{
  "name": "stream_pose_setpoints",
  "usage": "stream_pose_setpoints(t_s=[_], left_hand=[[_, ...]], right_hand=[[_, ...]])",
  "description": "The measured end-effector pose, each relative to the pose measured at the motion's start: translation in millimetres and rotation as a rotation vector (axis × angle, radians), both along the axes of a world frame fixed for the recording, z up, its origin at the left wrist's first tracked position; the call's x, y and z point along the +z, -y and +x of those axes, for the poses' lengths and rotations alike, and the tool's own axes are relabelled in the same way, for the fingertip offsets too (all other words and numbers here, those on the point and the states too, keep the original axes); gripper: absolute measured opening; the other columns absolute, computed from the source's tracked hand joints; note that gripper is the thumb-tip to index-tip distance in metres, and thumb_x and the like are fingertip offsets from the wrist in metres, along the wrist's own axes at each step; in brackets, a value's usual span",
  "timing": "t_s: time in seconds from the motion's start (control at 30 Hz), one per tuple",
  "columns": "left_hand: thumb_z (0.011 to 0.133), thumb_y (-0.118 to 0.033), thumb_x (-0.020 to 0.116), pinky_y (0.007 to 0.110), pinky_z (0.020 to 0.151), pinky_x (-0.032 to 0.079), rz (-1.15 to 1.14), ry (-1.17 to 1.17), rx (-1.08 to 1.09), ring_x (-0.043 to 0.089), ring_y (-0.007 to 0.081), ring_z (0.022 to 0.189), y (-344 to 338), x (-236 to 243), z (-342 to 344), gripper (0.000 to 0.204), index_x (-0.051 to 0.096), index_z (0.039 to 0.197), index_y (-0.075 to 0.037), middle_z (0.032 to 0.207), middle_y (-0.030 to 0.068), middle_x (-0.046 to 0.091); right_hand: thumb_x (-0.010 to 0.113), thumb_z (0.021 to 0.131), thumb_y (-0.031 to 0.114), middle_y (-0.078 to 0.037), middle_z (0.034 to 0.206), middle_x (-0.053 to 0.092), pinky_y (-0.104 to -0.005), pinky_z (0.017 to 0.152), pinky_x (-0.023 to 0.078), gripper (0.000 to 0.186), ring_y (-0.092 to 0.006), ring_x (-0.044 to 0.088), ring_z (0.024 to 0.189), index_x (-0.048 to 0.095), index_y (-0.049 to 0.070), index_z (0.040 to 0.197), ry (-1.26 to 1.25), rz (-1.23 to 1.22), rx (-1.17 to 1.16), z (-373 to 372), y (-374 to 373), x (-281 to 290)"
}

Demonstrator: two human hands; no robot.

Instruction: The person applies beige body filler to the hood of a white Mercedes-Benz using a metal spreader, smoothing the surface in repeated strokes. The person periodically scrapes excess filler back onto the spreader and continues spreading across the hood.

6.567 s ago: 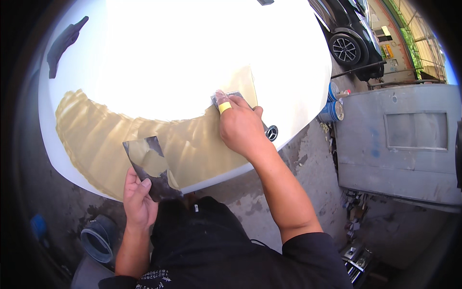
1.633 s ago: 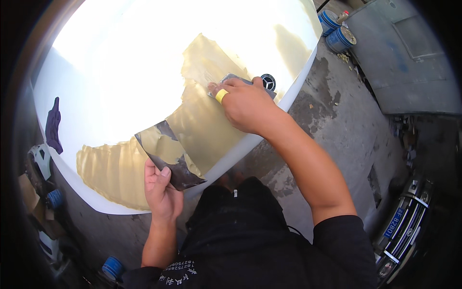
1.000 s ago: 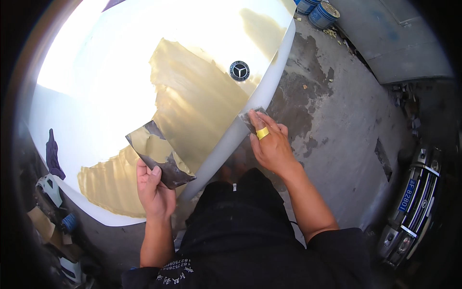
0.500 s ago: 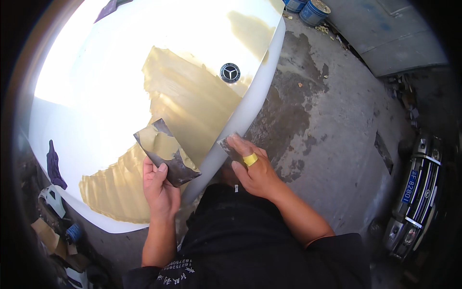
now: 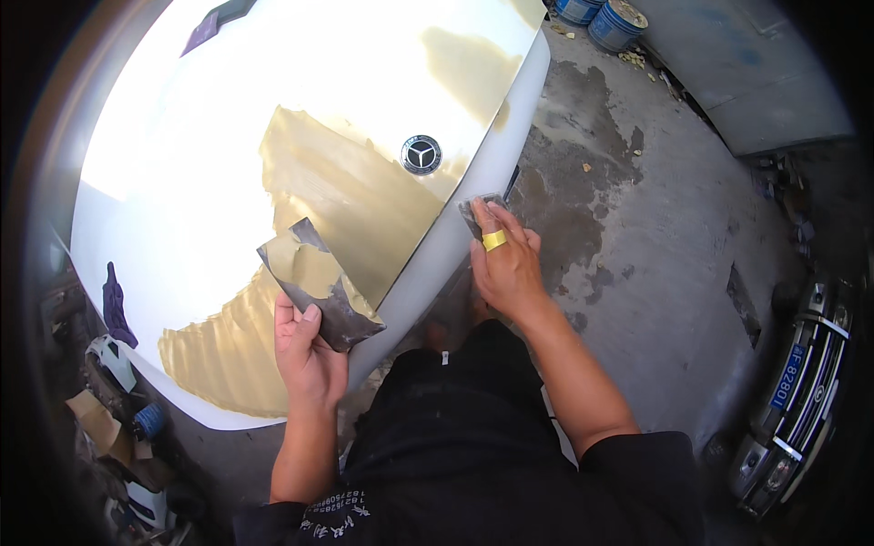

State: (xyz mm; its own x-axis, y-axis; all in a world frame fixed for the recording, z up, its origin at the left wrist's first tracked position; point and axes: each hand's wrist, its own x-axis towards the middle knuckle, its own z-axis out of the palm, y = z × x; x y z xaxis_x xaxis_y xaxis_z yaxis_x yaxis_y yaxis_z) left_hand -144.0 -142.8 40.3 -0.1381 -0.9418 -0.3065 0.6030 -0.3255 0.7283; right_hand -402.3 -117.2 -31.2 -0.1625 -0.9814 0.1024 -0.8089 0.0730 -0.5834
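Observation:
My left hand (image 5: 311, 369) is closed on a dark, flat mixing board (image 5: 344, 320), thumb on top. A spread of yellowish body filler (image 5: 309, 270) lies over the board's upper part. In my right hand (image 5: 515, 278) is a small dark filler spreader (image 5: 468, 217), pressed under the fingers; yellow tape wraps one finger. The spreader is by the edge of a white car panel (image 5: 196, 246); whether it touches the panel I cannot tell. Broad patches of the same filler (image 5: 341, 196) cover the panel near its round black emblem (image 5: 421, 156).
A purple glove-like item (image 5: 116, 305) lies on the panel's left edge. Blue buckets (image 5: 616, 27) stand on the concrete floor (image 5: 655, 300) at the far right. A detached car front with grille (image 5: 801, 391) sits at right; cardboard (image 5: 98, 426) and car parts are at lower left.
My right hand has moved forward and to the right with the spreader, along the panel's edge. My left hand holds the board in nearly the same place. The view has shifted slightly.

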Motion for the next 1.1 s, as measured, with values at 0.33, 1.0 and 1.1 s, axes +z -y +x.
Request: stream_pose_setpoints(t_s=[0.33, 1.0, 1.1], left_hand=[[0.095, -0.002, 0.052, 0.039, 0.107, 0.046, 0.050, 0.095, 0.050, 0.057, 0.0218, 0.122, -11, -4, -6, 0.039, 0.044, 0.133, -0.001, 0.130, 0.0128, 0.057], [0.094, 0.000, 0.050, 0.041, 0.107, 0.045, 0.132, 0.005, -0.056, 0.056, 0.0229, 0.122, -8, -4, -40, 0.043, 0.040, 0.137, -0.002, 0.132, 0.0126, 0.056], [0.096, -0.001, 0.047, 0.042, 0.108, 0.045, -0.013, 0.002, -0.069, 0.055, 0.0251, 0.125, 5, 10, -46, 0.045, 0.038, 0.141, -0.003, 0.138, 0.0148, 0.052]], right_hand=[[0.054, 0.087, 0.010, -0.009, 0.141, 0.052, -0.0636, 0.091, 0.033, 0.059, -0.0289, 0.048, 0.129, 0.042, 0.003, 0.144, -0.023, -0.008, 0.269, 41, -21, -11], [0.057, 0.095, 0.001, -0.018, 0.143, 0.051, -0.0390, 0.114, 0.032, 0.059, -0.0247, 0.044, 0.139, 0.031, 0.002, 0.148, 1.445, -0.038, 0.455, 25, -57, 27], [0.056, 0.095, 0.002, -0.020, 0.143, 0.050, -0.0367, 0.111, 0.037, 0.056, -0.0269, 0.048, 0.134, 0.032, 0.000, 0.147, 1.119, -0.084, 0.378, 20, -66, -11]])
